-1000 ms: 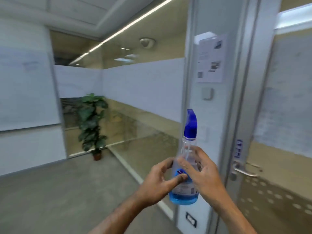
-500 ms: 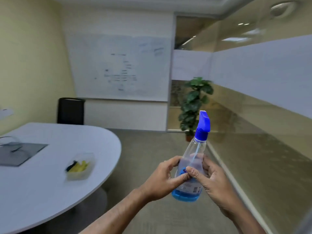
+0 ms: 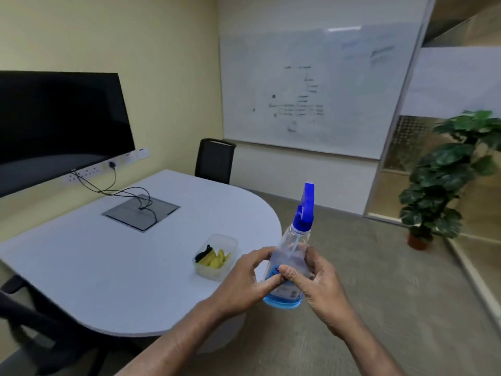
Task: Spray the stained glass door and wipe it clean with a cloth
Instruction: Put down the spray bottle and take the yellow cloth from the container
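Observation:
A clear spray bottle (image 3: 291,249) with a blue trigger head and a little blue liquid at its bottom stands upright in front of me. My left hand (image 3: 244,280) grips its body from the left and my right hand (image 3: 317,283) grips it from the right, thumbs meeting over the label. The glass door is out of view. No cloth shows anywhere.
A white rounded table (image 3: 108,253) fills the left, carrying a clear tub (image 3: 217,257) of yellow and black items and a grey cable hatch (image 3: 141,211). A dark monitor (image 3: 59,123), black chairs (image 3: 215,160), a whiteboard (image 3: 311,90) and a potted plant (image 3: 447,180) surround bare carpet.
My view has swung left, away from the glass door and along the glass wall to the meeting table. Both hands have kept their hold on the bottle.

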A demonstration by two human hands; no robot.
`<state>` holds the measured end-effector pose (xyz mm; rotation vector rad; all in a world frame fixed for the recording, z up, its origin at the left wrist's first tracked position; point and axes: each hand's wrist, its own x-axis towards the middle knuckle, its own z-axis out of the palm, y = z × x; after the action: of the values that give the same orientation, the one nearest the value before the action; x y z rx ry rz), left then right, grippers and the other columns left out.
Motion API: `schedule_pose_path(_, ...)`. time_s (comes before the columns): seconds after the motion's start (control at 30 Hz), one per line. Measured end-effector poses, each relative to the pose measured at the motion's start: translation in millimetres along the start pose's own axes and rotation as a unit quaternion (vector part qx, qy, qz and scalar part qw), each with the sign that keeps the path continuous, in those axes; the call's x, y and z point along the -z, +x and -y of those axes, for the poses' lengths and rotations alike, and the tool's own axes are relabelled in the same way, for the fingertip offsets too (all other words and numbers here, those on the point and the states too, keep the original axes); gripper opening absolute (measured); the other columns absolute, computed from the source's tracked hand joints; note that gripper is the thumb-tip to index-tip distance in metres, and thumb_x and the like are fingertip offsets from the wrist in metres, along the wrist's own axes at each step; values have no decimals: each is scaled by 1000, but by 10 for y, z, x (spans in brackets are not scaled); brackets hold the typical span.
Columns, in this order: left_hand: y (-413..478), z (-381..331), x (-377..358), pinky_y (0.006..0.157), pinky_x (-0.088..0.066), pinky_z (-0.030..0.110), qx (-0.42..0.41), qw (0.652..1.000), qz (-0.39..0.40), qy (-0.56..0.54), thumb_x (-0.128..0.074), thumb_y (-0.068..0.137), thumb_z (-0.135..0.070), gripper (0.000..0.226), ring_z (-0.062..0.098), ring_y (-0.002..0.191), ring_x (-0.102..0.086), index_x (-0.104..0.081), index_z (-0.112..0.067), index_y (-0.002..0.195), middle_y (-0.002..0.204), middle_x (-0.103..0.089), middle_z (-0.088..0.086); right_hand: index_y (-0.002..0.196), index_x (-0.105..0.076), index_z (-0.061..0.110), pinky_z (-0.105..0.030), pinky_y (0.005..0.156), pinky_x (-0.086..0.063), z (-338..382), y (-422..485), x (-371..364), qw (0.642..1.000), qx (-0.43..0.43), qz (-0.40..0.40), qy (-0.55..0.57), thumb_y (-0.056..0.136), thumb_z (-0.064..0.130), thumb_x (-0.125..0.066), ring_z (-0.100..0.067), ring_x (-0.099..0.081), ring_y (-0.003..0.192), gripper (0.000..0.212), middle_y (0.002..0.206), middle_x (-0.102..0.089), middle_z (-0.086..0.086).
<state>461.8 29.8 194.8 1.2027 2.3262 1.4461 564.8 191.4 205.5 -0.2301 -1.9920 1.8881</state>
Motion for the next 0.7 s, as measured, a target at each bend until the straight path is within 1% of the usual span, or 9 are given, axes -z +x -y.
schedule_pose_path(0.07,185,199,87,100,-50,13,22,1000,-16,14,-61,88,-77,53,-12,130,-53,-48,-60,136,140,-56,-35,124,-67,33,-40,96,-61,-97,316,-69,1000,0,10,-4,68,42,-86,-15,-71,116,60,121,-75,7)
schedule_pose_path(0.13,355,391,178,98,-47,10,45,998,-30,28,-57,83,-84,54,-13,129,-52,-41,-70,132,137,-52,-41,122,-66,39,-41,97,-61,-177,594,-149,1000,-5,23,-6,66,48,-85,-14,-68,121,61,124,-73,10)
schedule_pose_path(0.2,521,577,285,100,-51,16,58,997,-36,31,-57,82,-85,57,-9,130,-53,-42,-67,135,139,-53,-39,125,-64,39,-47,100,-59,-266,845,-253,1000,-11,25,-6,65,50,-84,-18,-65,126,64,130,-70,7)
schedule_pose_path(0.27,672,734,406,97,-52,14,64,997,-34,38,-56,81,-86,57,-12,129,-52,-42,-69,134,135,-52,-43,128,-62,36,-51,101,-58,-345,1068,-370,999,-18,26,-7,69,46,-83,-22,-63,128,64,135,-68,3)
schedule_pose_path(0.33,823,900,530,99,-52,14,68,996,-36,45,-55,80,-87,64,-12,128,-52,-43,-64,138,138,-52,-40,131,-61,32,-51,102,-57,-436,1299,-496,999,-22,29,-13,77,37,-83,-22,-62,129,58,136,-67,1)
schedule_pose_path(0.4,953,1083,643,98,-49,12,80,995,-37,52,-55,80,-85,69,-15,125,-50,-44,-56,142,144,-52,-31,134,-60,29,-47,103,-57,-536,1522,-630,999,-28,26,-25,84,29,-82,-18,-60,129,54,138,-65,3)
schedule_pose_path(0.5,1158,1394,835,88,-42,2,79,994,-29,62,-59,84,-75,65,-29,121,-41,-46,-52,144,138,-48,-36,128,-61,37,-31,94,-61,-726,1873,-850,998,-22,20,-47,86,34,-82,-9,-62,123,47,131,-67,11)
schedule_pose_path(0.6,1403,1745,1068,94,-49,14,75,995,-20,63,-62,87,-69,62,-13,126,-49,-52,-45,143,144,-53,-31,116,-64,46,-18,80,-58,-920,2216,-1071,998,-21,20,-49,84,39,-83,4,-62,115,38,120,-69,20)
schedule_pose_path(0.7,1674,2142,1371,108,-49,29,77,996,-10,53,-68,91,-61,55,3,134,-52,-56,-40,141,145,-59,-23,120,-63,45,-12,77,-56,-1100,2585,-1310,998,-27,-15,-57,80,47,-84,8,-59,117,45,125,-68,19)
